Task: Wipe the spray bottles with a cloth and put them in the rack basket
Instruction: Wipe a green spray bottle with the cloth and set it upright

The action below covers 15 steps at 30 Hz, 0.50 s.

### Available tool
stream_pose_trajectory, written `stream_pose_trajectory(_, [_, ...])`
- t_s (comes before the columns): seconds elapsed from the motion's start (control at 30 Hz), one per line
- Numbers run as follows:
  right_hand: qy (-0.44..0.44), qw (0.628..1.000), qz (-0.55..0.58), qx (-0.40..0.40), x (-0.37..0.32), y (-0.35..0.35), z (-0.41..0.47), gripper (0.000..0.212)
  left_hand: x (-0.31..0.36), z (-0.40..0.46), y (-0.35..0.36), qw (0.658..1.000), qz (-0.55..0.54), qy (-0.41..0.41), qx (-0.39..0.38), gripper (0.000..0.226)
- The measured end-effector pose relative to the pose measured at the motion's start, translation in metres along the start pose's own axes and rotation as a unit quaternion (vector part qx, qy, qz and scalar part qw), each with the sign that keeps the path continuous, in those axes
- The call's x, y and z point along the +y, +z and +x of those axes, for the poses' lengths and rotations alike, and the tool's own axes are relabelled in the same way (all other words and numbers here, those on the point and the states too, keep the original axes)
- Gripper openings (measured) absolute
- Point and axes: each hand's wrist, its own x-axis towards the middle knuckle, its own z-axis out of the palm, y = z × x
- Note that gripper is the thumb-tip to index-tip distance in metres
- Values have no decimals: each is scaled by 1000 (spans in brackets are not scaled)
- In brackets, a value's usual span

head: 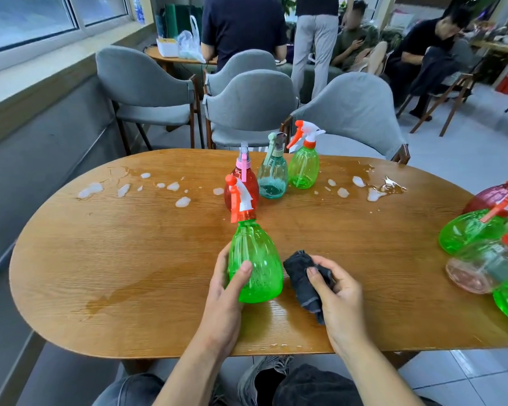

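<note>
My left hand [226, 291] grips a green spray bottle [257, 259] with an orange and white trigger head, held tilted just above the wooden table [129, 259]. To its right my right hand [338, 291] holds a crumpled dark grey cloth [301, 276], a small gap away from the bottle. Behind stand a red bottle [247, 186] with a pink head, a teal bottle [272, 177] and a second green bottle [303, 168]. At the right edge lie several bottles [481, 247], green, red and clear pink, piled together; whatever holds them is out of view.
Foam blobs [182, 202] and puddles [390, 187] dot the far half of the table; a wet streak [123, 291] lies front left. Grey chairs [247, 109] line the far side. People sit and stand beyond them.
</note>
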Motion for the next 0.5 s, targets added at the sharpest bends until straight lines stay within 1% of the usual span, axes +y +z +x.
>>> stream_pose_trajectory(0.07, [1,1000,0,-2,1,0,0,20,1,1,1,1000,-15,-13,-2,76])
stream_pose_trajectory(0.17, [5,1000,2,-3,0,0,0,21,3,1,0,999,-28,-24,2,78])
stream_pose_trajectory(0.23, [5,1000,0,2,0,0,0,19,3,1,-1,1000,-16,-15,-1,85])
stream_pose_trajectory(0.3, [1,1000,-9,5,1,-1,0,18,3,0,-1,1000,-1,-10,-5,97])
stream_pose_trajectory(0.37, [-4,1000,-14,3,-1,0,-1,19,2,-1,-1,1000,-1,-10,-10,101])
stream_pose_trajectory(0.4, [-6,1000,-16,4,-2,1,-2,19,1,-1,-1,1000,-2,-9,-13,99])
stream_pose_trajectory(0.5, [-5,1000,-18,6,-1,0,-3,20,2,-2,0,1000,-13,-9,-12,83])
